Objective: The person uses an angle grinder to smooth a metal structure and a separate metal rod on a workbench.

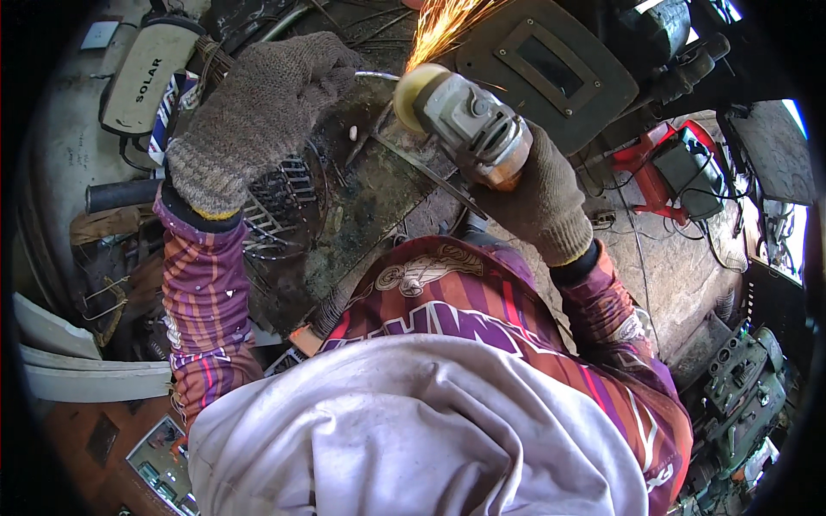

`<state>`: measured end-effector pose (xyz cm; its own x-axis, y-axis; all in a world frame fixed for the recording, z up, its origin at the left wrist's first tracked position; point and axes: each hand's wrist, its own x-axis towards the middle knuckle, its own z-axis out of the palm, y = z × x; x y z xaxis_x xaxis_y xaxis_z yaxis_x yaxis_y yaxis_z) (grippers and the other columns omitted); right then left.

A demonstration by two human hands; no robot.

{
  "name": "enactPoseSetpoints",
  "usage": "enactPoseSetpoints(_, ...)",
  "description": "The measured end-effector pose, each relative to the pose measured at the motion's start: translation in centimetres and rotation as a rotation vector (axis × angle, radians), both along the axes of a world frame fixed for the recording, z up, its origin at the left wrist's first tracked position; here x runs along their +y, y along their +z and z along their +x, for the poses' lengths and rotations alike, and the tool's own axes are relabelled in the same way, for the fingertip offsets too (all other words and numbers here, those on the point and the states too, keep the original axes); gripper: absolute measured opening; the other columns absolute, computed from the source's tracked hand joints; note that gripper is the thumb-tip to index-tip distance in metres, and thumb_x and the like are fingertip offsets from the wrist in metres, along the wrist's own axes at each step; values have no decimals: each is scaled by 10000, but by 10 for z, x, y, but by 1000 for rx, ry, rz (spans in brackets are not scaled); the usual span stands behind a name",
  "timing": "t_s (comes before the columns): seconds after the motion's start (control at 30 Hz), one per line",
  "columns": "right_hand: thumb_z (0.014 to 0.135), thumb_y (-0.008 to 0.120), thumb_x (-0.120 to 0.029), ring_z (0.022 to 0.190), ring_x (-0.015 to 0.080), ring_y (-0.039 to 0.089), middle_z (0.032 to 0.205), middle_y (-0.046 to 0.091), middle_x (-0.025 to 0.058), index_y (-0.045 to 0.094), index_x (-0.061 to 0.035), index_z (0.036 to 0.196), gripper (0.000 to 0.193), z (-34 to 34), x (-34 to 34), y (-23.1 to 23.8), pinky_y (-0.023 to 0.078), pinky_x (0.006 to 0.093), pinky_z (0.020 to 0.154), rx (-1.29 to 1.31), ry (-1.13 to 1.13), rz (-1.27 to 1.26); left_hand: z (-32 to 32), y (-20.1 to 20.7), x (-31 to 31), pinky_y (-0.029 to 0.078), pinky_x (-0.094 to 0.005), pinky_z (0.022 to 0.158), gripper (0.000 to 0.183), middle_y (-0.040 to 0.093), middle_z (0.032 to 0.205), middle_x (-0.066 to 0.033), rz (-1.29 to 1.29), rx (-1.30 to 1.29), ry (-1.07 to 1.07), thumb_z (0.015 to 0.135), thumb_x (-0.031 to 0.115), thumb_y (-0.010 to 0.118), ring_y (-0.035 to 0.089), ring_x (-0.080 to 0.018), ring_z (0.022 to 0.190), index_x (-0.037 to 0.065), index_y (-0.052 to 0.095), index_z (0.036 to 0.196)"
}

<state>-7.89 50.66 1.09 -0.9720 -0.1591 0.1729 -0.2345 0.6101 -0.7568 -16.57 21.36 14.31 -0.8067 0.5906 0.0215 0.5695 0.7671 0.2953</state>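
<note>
My right hand (544, 199), in a knitted brown-grey work glove, is closed around the body of an angle grinder (471, 120). The grinder's round, yellowish disc (418, 95) touches or nearly touches the end of a thin, shiny metal rod (376, 76). Orange sparks (443, 30) spray upward and away from that spot. At the upper left, my left hand (258, 112), gloved likewise, has its fingers curled around the rod, whose other end is hidden by the glove. Below both hands lies a dirty, dark metal work surface (366, 202).
A dark welding shield (594, 73) stands just beyond the grinder. On the left are a pale oblong equipment case (155, 73) and a dark pipe (125, 196). Ladder-like metal pieces (267, 219) lie below my left hand. A red-framed machine (688, 172) with cables sits on the right floor.
</note>
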Motion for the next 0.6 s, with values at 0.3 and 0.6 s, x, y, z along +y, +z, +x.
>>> enactPoseSetpoints(0.3, 717, 923, -301, 1109, 322, 707, 1194, 699, 167, 554, -37, 1347, 777, 1, -1, 4, 569, 406, 929, -48, 8, 14, 3, 0, 3, 521, -341, 738, 168, 642, 861, -92, 8, 48, -4, 1017, 133, 579, 617, -198, 765, 14, 666, 1096)
enactPoseSetpoints(0.6, 689, 937, -326, 1091, 360, 705, 1188, 697, 176, 568, -51, 1342, 799, -1, -5, 7, 578, 426, 907, -13, -40, 39, 3, -3, 4, 492, -360, 714, 184, 615, 818, -88, 15, 41, 33, 1026, 188, 566, 601, -205, 752, 30, 660, 1033)
